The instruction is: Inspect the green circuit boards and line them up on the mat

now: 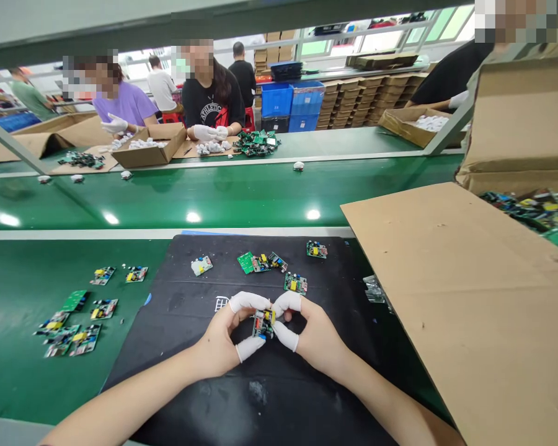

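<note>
Between my two hands, above the black mat [204, 402], is a small circuit board [263, 323] with yellow, red and blue parts. My left hand [223, 341] grips its left side with thumb and forefinger. On the right side, the thumb and fingers of my right hand [314, 334] close on the same board. White finger cots cover the fingertips of both hands. Just beyond lie another board [296, 284], a short row of boards [261, 263], one at the upper right [317, 249] and a whitish one [201, 266].
Several boards [84, 339] lie on the green surface to the left. A large cardboard sheet [465, 297] covers the right side, beside a carton of boards [539, 207]. Across the green belt [242, 192], co-workers sit with boxes and white pieces. A metal beam [214, 37] crosses overhead.
</note>
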